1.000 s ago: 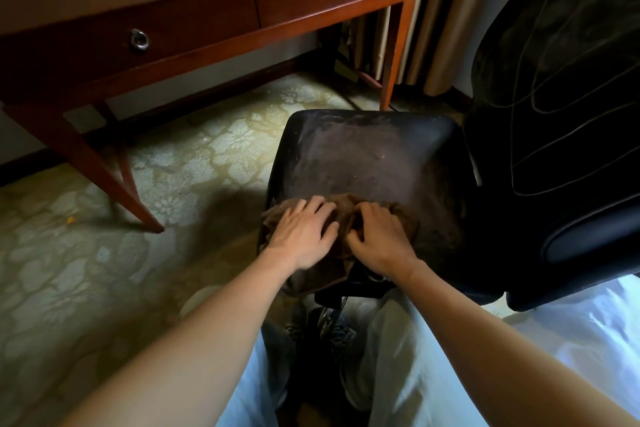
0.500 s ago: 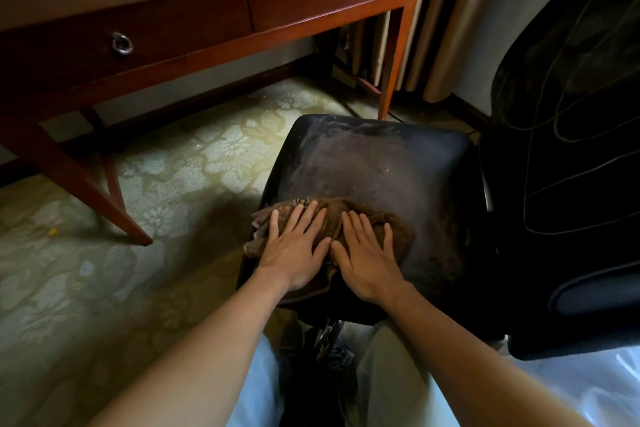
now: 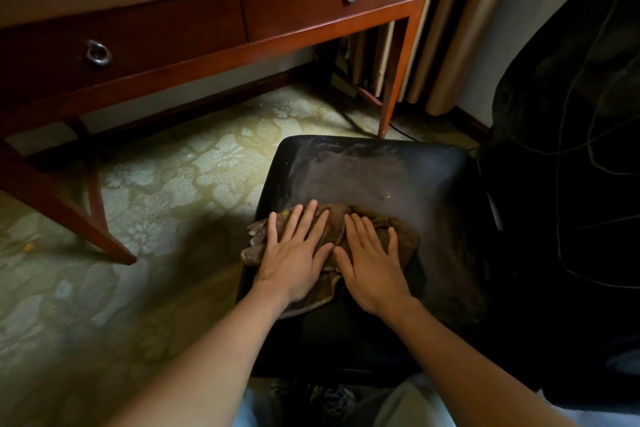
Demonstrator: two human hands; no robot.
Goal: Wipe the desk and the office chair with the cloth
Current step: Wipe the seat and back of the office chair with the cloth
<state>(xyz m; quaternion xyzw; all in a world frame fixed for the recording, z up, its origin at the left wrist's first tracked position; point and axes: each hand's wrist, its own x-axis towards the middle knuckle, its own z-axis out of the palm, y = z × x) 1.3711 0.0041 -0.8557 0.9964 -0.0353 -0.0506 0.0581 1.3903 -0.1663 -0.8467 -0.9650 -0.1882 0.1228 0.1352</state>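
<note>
Seen from above, two bare forearms reach forward over a black office chair seat (image 3: 374, 177). A crumpled brown cloth (image 3: 374, 229) lies on the near half of the seat, close to its left edge, with a bit hanging over that edge. The left hand (image 3: 294, 253) lies flat on the cloth, fingers spread. The right hand (image 3: 372, 263) lies flat just beside it, fingers also spread, thumbs nearly touching. Neither hand grips the cloth; both press it down with open palms. The chair's dark backrest (image 3: 571, 149) stands to the right. Beyond the seat is a reddish wooden desk (image 3: 311, 38) with two drawers and ring pulls, over patterned pale carpet (image 3: 173, 184).
</note>
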